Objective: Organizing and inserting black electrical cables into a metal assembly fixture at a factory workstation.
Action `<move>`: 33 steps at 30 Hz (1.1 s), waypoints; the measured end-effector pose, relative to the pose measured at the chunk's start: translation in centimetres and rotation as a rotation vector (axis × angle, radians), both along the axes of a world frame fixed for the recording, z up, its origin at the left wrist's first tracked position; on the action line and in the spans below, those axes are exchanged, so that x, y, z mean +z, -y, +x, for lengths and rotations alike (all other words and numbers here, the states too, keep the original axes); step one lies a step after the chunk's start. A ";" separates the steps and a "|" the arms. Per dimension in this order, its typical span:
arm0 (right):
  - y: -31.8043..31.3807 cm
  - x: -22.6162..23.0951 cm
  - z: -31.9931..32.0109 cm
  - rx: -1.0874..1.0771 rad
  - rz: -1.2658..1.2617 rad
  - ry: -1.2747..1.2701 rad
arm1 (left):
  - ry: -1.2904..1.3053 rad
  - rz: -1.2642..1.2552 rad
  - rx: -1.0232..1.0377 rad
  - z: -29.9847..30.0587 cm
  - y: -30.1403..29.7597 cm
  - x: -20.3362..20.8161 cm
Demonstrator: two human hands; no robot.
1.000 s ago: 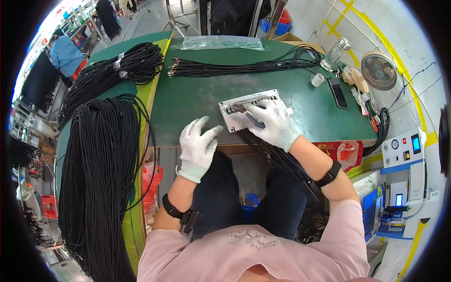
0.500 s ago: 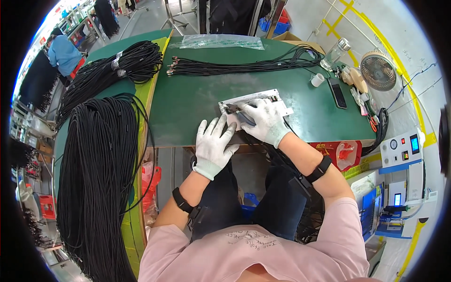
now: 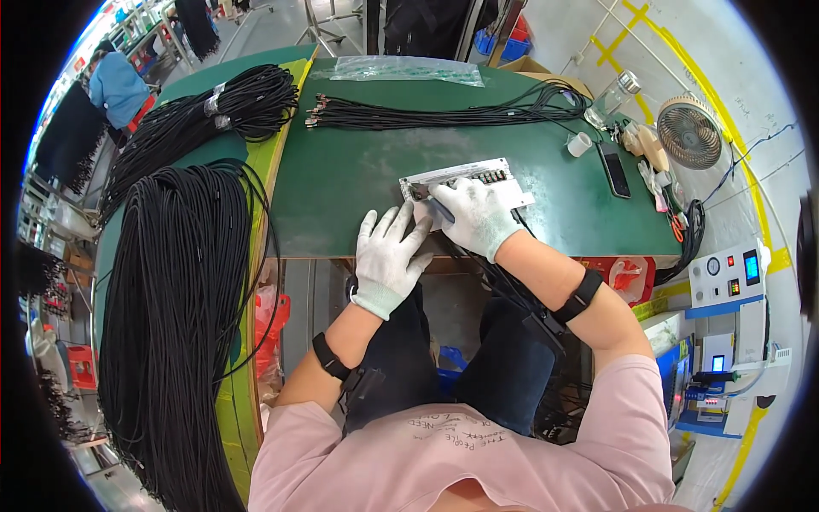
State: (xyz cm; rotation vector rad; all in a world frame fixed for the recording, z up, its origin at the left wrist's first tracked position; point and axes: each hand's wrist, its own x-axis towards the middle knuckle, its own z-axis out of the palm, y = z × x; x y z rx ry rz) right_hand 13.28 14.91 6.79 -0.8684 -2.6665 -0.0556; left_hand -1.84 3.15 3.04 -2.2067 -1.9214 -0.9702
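Gripping pliers (image 3: 442, 210), R hand (image 3: 476, 215), over wht board (image 3: 513, 190).

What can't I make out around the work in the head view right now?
Head view:
- Blue-grey-handled metal hand tool: grip mostly covered by the right white-gloved hand.
- Rectangular white fixture: near middle hidden behind that hand; slot contents too small.
- Left white-gloved hand: fingertip contact with the fixture too small to tell.
- Long black cable bundle at left: lower end cut off by the bottom edge.
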 end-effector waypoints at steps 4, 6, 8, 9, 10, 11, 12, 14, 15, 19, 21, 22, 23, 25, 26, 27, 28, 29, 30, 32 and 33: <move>-0.4 0.9 -0.6 -0.037 -0.078 0.090 | 0.001 -0.001 0.005 -0.1 0.1 0.0; -0.4 1.2 -1.0 -0.038 -0.147 0.061 | -0.002 0.000 0.009 -0.2 0.1 0.0; -1.1 1.1 -0.8 -0.046 -0.175 0.044 | -0.003 0.001 0.011 -0.1 -0.1 -0.1; -2.2 0.1 -0.5 -0.043 -0.407 -0.097 | -0.003 0.004 0.008 0.2 -0.2 -0.1; -3.3 -0.7 -0.1 -0.038 -0.636 -0.241 | -0.004 0.010 0.000 0.5 -0.3 0.0; -3.8 -0.8 -0.4 -0.020 -0.870 -0.388 | -0.007 0.018 -0.004 0.4 -0.2 0.0; -4.3 -0.7 -0.1 -0.015 -0.869 -0.392 | -0.009 0.026 -0.009 0.3 -0.2 -0.1; -4.1 1.9 0.1 -0.159 -1.314 -0.491 | -0.013 0.034 -0.003 -0.2 0.0 -0.1; -4.0 3.0 0.3 -0.238 -1.537 -0.533 | 0.044 0.041 -0.012 -0.5 0.0 -0.3; -0.9 5.0 2.7 -0.032 -1.635 -0.410 | 0.550 0.023 -0.097 -0.9 0.4 0.4; 1.8 5.5 3.1 0.065 -1.751 -0.290 | 1.325 -0.058 -0.223 -1.3 1.9 1.1; 2.9 5.4 3.2 0.058 -1.758 -0.287 | 1.332 -0.065 -0.219 -1.5 2.7 1.2; 3.7 5.6 3.7 0.089 -1.821 -0.306 | 1.289 -0.074 -0.245 -1.5 3.1 1.6; 4.6 5.8 4.3 0.157 -1.948 -0.343 | 1.200 -0.091 -0.293 -1.6 3.9 2.1; 4.7 6.0 4.3 0.154 -1.950 -0.342 | 1.203 -0.093 -0.292 -1.8 4.4 2.1; 4.7 6.1 4.4 0.175 -1.908 -0.304 | 1.263 -0.052 -0.207 -1.9 4.7 2.2; 4.8 6.2 4.4 0.195 -1.865 -0.267 | 1.319 -0.011 -0.120 -2.0 5.2 2.2; 4.8 6.2 4.5 0.216 -1.822 -0.232 | 1.373 0.031 -0.033 -2.3 5.6 2.1; 4.8 6.1 4.6 0.215 -1.823 -0.234 | 1.373 0.028 -0.034 -3.0 6.3 1.8; 4.4 6.3 6.2 0.176 -1.726 -0.272 | 1.167 0.082 0.190 -4.5 6.6 1.1; 4.3 6.3 6.7 0.170 -1.684 -0.285 | 1.165 0.081 0.182 -5.6 7.4 0.7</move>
